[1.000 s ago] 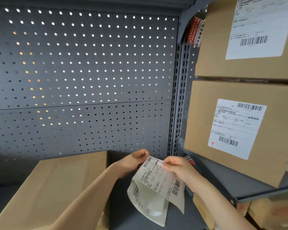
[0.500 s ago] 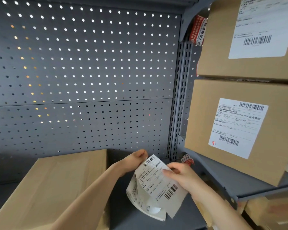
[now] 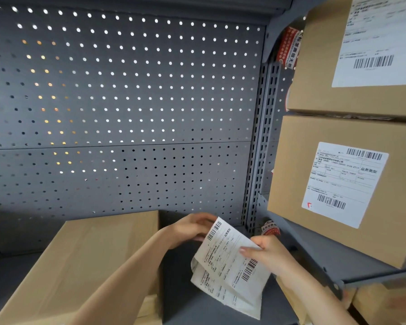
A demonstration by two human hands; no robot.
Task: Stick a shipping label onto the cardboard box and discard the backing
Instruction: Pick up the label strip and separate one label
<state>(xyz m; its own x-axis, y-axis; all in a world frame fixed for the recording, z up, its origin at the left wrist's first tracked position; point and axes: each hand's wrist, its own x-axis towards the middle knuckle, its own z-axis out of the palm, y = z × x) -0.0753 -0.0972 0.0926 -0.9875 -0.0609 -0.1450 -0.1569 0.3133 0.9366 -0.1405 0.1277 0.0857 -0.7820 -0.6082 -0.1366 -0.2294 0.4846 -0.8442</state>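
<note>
I hold the shipping label up in front of me with both hands, over the grey shelf floor just right of the cardboard box. My left hand is closed on the label's far top corner, beside the barcode there, the fingers curled behind the paper. My right hand pinches the label's right edge, with a fingertip pressed on the printed face near the lower barcode. The label slants down to the right and is partly separated from the backing, a paler sheet that curls away under it and hangs down toward me. Whether my left hand also grips the backing, I cannot tell.

The cardboard box sits at the near left, its plain brown top bare, touching neither paper nor hand. Behind it stands a grey perforated panel. To the right, on a higher shelf, two labelled boxes are stacked one on the other, each showing a white sticker with barcodes.
</note>
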